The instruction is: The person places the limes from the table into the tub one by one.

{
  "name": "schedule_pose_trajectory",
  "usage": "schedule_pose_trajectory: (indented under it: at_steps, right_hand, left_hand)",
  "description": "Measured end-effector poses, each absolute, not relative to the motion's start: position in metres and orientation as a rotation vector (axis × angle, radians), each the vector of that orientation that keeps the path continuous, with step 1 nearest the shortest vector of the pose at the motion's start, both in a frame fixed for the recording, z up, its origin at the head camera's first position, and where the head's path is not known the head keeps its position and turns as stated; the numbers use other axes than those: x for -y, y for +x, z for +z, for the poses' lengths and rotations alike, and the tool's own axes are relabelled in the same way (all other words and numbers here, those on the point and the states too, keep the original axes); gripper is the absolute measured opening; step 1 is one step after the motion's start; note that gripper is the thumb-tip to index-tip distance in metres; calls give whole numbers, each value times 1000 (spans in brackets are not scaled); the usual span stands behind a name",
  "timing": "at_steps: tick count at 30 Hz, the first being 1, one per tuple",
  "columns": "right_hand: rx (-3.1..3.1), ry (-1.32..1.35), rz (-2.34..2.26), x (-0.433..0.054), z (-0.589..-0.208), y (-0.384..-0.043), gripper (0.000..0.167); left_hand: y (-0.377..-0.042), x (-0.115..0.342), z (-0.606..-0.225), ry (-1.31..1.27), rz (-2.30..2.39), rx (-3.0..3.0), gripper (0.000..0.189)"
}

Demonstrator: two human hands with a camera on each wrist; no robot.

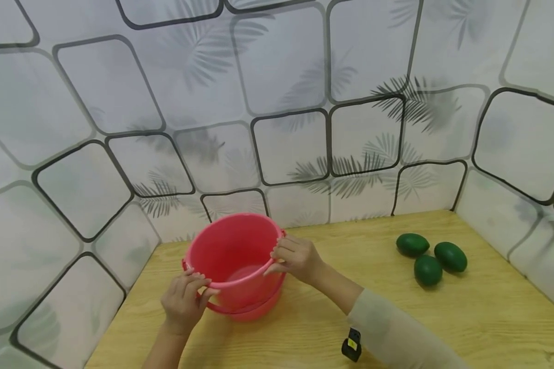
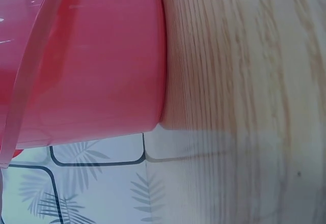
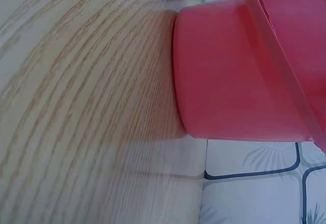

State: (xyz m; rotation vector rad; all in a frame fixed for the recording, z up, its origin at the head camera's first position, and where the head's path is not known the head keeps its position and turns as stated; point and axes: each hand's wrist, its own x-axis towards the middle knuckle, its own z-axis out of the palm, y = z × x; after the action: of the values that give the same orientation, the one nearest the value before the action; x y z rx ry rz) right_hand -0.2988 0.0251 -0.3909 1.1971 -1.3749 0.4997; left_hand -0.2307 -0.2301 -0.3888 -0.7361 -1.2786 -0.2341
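Note:
A pink plastic bucket [image 1: 251, 294] stands on the wooden table, its open mouth facing up and its inside bare. My left hand [image 1: 183, 300] grips the rim at the near left, fingers over the edge and thumb along the outside. On the right side of the rim, my right hand [image 1: 300, 259] holds on in the same way. The bucket's handle [image 2: 31, 71] hangs down across its front. Both wrist views show the bucket wall [image 3: 229, 71] and its base close against the tabletop; the hands are mostly out of those views.
Three dark green, egg-shaped fruits [image 1: 428, 270] lie grouped at the right of the wooden table [image 1: 351, 287]. A small black piece with a yellow patch [image 1: 352, 345] shows beside the right sleeve. Patterned walls [image 1: 286, 148] border the table at the back and both sides.

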Motion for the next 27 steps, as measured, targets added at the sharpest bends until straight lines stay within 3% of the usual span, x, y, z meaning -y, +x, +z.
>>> schedule_pose_trajectory:
  at_steps: [27]
  right_hand:
    - [1379, 1224, 516, -61, -390, -289, 42]
  left_hand:
    - [-225, 200, -381, -843, -249, 1290, 46]
